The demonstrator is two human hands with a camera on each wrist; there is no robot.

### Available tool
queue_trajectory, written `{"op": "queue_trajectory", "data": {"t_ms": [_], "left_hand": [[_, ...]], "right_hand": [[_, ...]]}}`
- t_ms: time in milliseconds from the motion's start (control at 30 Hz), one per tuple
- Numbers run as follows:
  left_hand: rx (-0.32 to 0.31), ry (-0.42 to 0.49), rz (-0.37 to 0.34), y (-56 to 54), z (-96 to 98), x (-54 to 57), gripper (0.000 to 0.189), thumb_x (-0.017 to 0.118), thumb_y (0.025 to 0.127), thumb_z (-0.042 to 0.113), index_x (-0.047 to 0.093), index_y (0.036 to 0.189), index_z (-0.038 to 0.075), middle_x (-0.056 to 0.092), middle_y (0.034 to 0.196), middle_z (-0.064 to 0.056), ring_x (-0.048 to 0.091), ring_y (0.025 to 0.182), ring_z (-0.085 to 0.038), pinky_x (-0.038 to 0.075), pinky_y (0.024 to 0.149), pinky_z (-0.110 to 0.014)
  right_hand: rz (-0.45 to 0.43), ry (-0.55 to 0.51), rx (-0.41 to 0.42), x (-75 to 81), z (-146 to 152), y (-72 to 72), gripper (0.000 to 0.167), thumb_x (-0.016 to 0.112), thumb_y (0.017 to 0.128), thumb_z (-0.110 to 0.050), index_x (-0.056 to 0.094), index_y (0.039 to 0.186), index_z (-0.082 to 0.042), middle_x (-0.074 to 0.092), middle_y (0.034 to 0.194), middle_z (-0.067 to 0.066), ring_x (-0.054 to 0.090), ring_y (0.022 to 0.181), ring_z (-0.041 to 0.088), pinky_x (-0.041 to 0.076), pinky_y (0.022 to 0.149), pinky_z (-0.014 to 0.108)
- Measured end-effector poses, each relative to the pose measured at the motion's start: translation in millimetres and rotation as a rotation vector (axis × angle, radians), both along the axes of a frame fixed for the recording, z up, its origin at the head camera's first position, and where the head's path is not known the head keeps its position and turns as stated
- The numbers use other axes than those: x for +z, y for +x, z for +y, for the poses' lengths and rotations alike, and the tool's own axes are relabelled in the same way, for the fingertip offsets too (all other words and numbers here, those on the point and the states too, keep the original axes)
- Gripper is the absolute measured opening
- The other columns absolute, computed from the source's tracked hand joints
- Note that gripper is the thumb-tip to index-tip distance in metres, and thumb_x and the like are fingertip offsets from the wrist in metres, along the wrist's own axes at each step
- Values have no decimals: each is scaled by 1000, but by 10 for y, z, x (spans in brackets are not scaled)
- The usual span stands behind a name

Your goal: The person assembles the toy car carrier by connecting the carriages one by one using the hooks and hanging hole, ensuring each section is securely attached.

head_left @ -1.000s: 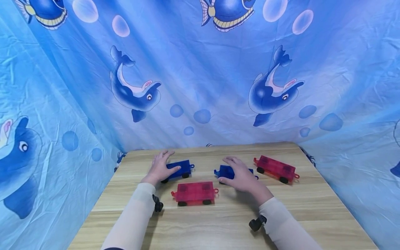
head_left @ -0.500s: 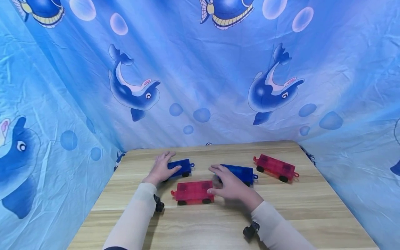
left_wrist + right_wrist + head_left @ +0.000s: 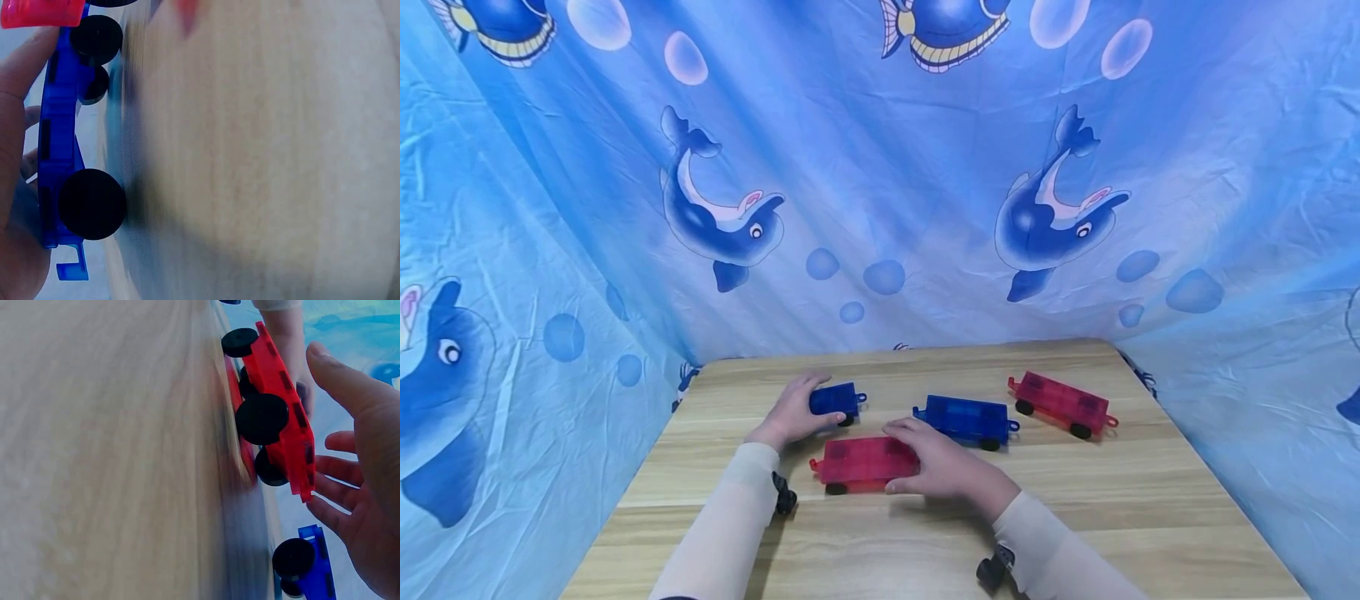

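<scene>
At the left of the table my left hand [image 3: 795,412] lies over a blue toy train car [image 3: 838,400], its thumb stretched along the near edge. In the left wrist view, the thumb and fingers stay level with the car's top, and the black wheels show below. My right hand [image 3: 942,462] is spread around the right end of a red toy train car [image 3: 861,461] nearer the front. The right wrist view puts its thumb apart from that red car [image 3: 287,419], with fingertips beside the far end; whether they touch cannot be told.
A second blue car [image 3: 966,419] stands just beyond the right hand. Farther right is another red car [image 3: 1063,404], set at a slant. The wooden table [image 3: 1120,492] ends against a blue curtain [image 3: 880,167] with dolphins on it.
The right hand has left the second blue car and come left and nearer, to the front red car. The left hand has slid slightly right over its blue car. The cars look unmoved.
</scene>
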State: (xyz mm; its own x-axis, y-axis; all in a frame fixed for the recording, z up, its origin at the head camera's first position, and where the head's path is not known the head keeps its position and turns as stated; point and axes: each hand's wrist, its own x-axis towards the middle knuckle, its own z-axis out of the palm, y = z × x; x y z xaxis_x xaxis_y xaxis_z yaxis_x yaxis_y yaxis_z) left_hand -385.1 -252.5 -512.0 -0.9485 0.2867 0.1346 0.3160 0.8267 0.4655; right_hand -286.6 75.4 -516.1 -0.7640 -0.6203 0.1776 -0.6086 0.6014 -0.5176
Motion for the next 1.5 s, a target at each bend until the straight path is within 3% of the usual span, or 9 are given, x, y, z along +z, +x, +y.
{"op": "queue_trajectory", "data": {"t_ms": [200, 533, 1100, 1300, 1500], "left_hand": [[10, -53, -3, 25, 32, 14, 92, 86, 80, 61, 51, 156, 23, 46, 159, -12, 38, 147, -42, 35, 114, -68], [19, -69, 21, 18, 20, -74, 88, 85, 82, 58, 51, 156, 24, 51, 156, -11, 43, 143, -41, 33, 115, -67], [84, 101, 29, 148, -89, -95, 92, 84, 81, 61, 49, 157, 23, 50, 157, -11, 43, 140, -44, 40, 108, -69], [119, 156, 52, 235, -122, -73, 94, 81, 79, 69, 50, 156, 26, 50, 156, -12, 45, 138, -43, 40, 107, -70], [134, 190, 89, 296, -156, -55, 86, 83, 82, 63, 53, 153, 27, 52, 154, -10, 46, 137, -39, 35, 111, -68]], "right_hand": [[-4, 25, 10, -19, -21, -1, 97, 83, 82, -63, 45, 160, -19, 48, 153, -5, 49, 139, 18, 46, 112, 46], [-43, 52, 1, -68, -24, -12, 95, 84, 83, -58, 45, 160, -20, 51, 144, -8, 53, 130, 12, 47, 111, 41], [-72, 30, -12, -132, -17, -47, 90, 84, 86, -54, 45, 160, -19, 53, 136, -9, 55, 121, 8, 51, 106, 37], [-78, 44, -24, -115, -13, -43, 91, 83, 87, -54, 43, 161, -18, 51, 144, -5, 53, 130, 13, 49, 110, 41], [-66, 58, -46, -139, -64, -60, 99, 80, 83, -65, 42, 161, -19, 50, 148, -4, 53, 132, 18, 50, 108, 45]]}}
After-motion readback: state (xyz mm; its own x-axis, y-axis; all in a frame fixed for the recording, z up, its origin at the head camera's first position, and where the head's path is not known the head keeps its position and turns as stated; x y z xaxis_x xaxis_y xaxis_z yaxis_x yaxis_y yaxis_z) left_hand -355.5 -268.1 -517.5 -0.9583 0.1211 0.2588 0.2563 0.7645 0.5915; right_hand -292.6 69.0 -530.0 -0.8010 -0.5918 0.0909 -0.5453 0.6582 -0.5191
